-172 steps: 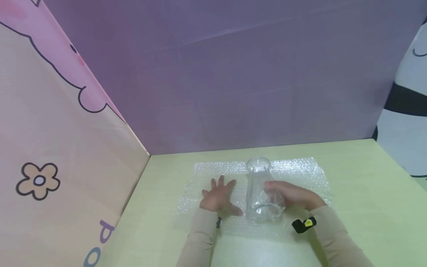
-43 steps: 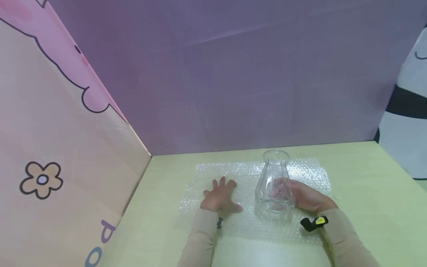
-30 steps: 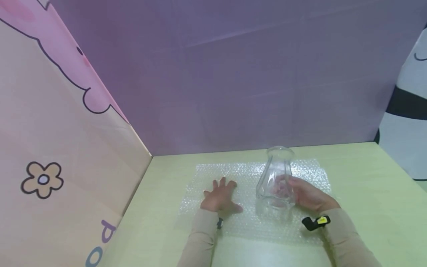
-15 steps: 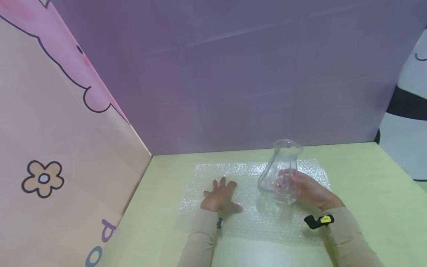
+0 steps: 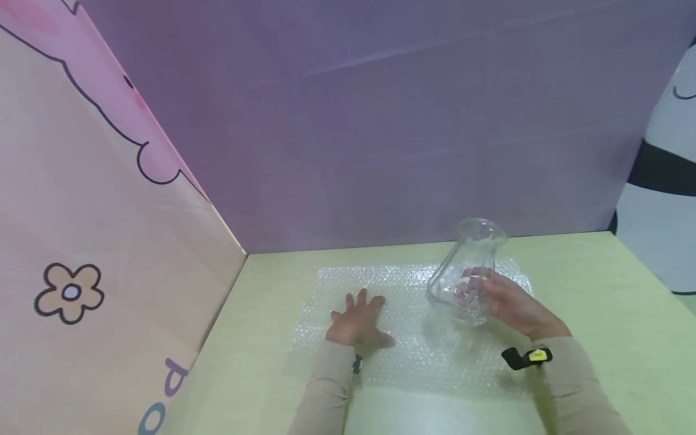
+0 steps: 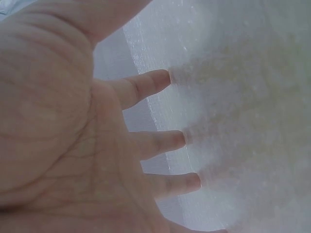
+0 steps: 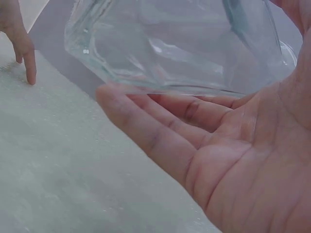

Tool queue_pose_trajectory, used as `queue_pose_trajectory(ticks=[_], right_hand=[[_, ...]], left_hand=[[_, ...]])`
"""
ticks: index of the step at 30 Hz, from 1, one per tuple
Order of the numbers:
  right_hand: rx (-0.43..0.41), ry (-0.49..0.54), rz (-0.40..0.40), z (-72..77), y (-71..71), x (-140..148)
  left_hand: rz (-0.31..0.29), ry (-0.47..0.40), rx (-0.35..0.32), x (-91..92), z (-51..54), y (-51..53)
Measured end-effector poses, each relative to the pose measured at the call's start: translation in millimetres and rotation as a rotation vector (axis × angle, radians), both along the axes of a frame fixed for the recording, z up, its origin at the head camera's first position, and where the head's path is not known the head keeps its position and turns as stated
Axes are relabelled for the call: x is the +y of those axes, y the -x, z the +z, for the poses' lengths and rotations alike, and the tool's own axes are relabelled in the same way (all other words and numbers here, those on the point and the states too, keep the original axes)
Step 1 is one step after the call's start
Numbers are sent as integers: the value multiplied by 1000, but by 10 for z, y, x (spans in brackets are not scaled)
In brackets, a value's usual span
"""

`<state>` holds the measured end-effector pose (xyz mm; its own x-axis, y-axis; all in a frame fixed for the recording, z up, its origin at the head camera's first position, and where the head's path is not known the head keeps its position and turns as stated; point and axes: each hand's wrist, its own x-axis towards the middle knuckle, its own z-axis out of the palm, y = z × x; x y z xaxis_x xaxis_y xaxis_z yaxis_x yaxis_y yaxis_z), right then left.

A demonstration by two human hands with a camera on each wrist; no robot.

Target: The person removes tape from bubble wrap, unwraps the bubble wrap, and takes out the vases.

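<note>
A clear glass vase with a flared rim and faceted sides is held above the sheet, its mouth tilted to the far right. My right hand grips it from the right; in the right wrist view the fingers run beneath the glass. A sheet of bubble wrap lies flat on the table. On its left part my left hand rests with spread fingers. The left wrist view shows those fingertips touching the bubble wrap, with nothing held.
The pale yellow-green table extends past the sheet on both sides. A purple backdrop rises along its far edge. To the left stands a printed panel with a flower, and a panda-like print is at the right.
My right hand has raised the vase off the bubble wrap and carried it rightward and away, tilting its mouth to the right. The left hand has stayed in place.
</note>
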<state>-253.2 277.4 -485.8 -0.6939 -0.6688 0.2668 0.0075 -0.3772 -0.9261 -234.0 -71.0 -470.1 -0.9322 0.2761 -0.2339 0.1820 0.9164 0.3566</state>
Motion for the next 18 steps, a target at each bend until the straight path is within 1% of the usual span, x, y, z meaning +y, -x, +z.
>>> queue_pose_trajectory(ticks=[9, 18], right_hand=[[2, 30, -25, 20, 24, 82], [10, 47, -15, 43, 20, 130]], left_hand=[[2, 3, 2, -12, -3, 15], [3, 6, 1, -5, -20, 19]])
